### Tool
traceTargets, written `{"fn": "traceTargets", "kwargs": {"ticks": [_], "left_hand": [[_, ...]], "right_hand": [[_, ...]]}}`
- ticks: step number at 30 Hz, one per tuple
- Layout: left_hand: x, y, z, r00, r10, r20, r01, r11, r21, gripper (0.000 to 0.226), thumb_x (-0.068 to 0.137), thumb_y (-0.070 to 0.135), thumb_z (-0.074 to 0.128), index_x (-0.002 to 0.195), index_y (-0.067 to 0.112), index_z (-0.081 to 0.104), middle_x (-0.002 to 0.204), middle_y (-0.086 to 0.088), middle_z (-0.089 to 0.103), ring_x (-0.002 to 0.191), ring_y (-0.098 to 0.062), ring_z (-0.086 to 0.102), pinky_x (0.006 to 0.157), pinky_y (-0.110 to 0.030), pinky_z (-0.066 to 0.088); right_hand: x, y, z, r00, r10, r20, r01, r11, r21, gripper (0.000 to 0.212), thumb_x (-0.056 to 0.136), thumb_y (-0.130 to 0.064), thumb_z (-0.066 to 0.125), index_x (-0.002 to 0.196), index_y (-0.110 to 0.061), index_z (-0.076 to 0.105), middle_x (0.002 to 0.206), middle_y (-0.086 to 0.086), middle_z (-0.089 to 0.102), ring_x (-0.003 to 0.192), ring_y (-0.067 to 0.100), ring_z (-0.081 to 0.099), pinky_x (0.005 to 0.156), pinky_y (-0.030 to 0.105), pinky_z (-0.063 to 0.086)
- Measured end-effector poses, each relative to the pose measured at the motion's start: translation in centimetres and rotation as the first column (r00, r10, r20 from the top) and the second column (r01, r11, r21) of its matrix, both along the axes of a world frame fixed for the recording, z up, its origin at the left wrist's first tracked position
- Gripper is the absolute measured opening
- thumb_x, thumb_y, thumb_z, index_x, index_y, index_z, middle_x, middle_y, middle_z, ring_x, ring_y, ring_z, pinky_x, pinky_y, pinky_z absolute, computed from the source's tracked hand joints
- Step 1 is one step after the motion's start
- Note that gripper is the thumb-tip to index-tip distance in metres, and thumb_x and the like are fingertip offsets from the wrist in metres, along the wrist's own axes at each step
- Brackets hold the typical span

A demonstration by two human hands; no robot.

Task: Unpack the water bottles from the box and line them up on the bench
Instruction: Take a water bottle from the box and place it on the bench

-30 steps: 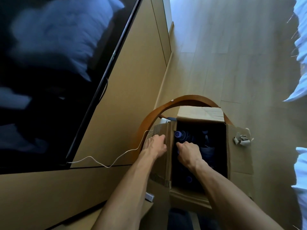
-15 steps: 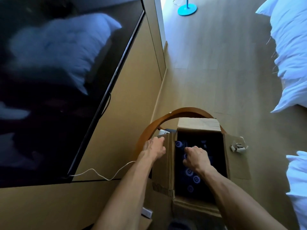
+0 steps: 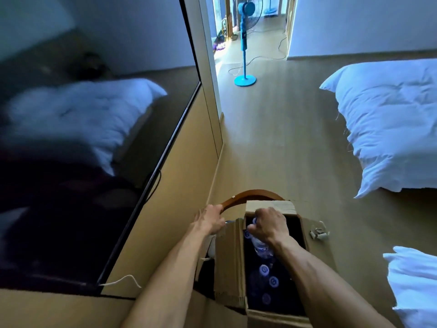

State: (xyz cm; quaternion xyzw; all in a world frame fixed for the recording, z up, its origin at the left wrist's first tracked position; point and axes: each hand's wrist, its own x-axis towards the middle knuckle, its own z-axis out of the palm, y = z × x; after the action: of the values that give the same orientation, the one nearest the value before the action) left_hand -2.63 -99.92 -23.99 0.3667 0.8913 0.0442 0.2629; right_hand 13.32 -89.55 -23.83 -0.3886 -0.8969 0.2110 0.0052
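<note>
Two beds fill the right side of the room: a large bed (image 3: 387, 124) with a rumpled white duvet along the right wall, and the corner of a second bed (image 3: 416, 285) at the lower right edge. On the left a big dark television screen (image 3: 78, 162) hangs on a tan wall panel (image 3: 179, 204) and mirrors the white bedding. Pale wooden floor (image 3: 279, 143) runs between them toward a doorway, where a blue standing fan (image 3: 244, 43) stands on its round base.

At the bottom centre an open cardboard box (image 3: 230, 263) sits on a chair whose curved wooden backrest (image 3: 257, 194) arcs behind it. The box flaps are folded outward, and a scrap of crumpled tape (image 3: 319, 233) clings to the right flap. Inside the dark box several water bottles (image 3: 264, 269) stand upright, their blue caps facing the camera.

The right hand (image 3: 268, 224) is curled around the neck of one water bottle (image 3: 260, 247), which is raised above the others, its clear body visible below the fist and inside the box opening. The left hand (image 3: 209, 220) grips the left end of the backrest, just beside the box's left flap. A thin white cable (image 3: 123, 279) trails from the lower corner of the screen.
</note>
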Motion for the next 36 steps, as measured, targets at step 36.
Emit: {"fn": "traceTargets", "kwargs": {"ticks": [36], "left_hand": [[8.1, -20.4, 30.0, 0.390, -0.049, 0.919, -0.746, -0.602, 0.285, 0.052, 0.097, 0.040, 0.034, 0.065, 0.019, 0.068, 0.058, -0.001, 0.065, 0.048, -0.017, 0.060, 0.049, -0.021, 0.043]], "right_hand": [[-5.4, -28.7, 41.7, 0.184, 0.281, -0.942, -0.537, 0.832, 0.144, 0.016, 0.084, -0.038, 0.063, 0.081, -0.023, 0.067, 0.087, -0.006, 0.059, 0.076, 0.006, 0.052, 0.075, 0.026, 0.044]]}}
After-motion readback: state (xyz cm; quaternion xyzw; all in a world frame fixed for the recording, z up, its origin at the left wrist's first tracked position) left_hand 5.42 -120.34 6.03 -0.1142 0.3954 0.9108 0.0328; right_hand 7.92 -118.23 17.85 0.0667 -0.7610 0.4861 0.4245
